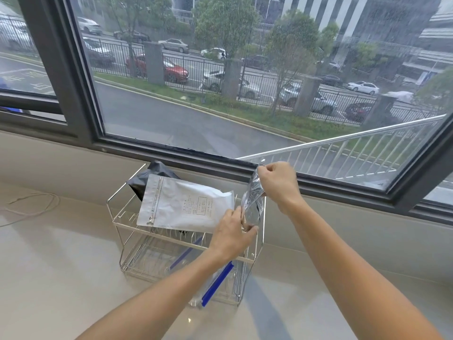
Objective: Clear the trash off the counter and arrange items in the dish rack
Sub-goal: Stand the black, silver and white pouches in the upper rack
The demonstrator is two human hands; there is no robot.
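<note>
A loose loop of thin cord [31, 204] lies at the far left of the counter [61, 278], well apart from everything else. It is judged to be light and limp, best gathered in a bunch rather than pinched at one end.

The wire dish rack [117, 217] stands on the counter below the window [220, 94]. A dark bag [149, 176] is lodged at the rear of the upper tier, and a white zip pouch [181, 204] lies tilted across that tier in front of it. The pouch is judged to be light, fairly flat and smooth-skinned; a hold across its sealed edge or a corner is advised, since the film face may slip. Clear bags with blue slider strips [217, 283] are seen in the lower tier, one protruding from the front. These are judged to be thin, floppy and slippery, and are best taken by the stiffer strip.

The left hand [232, 235] is closed on the lower end of a crinkled clear-and-silver film bag [252, 202], just beside the white pouch's right edge. The right hand [277, 182] is pinched shut on the bag's upper edge, above the rack's right side. The bag is held upright between the two hands. It is judged to be very light, soft and easily creased; support at both ends keeps it from folding. Its contents cannot be determined.
</note>
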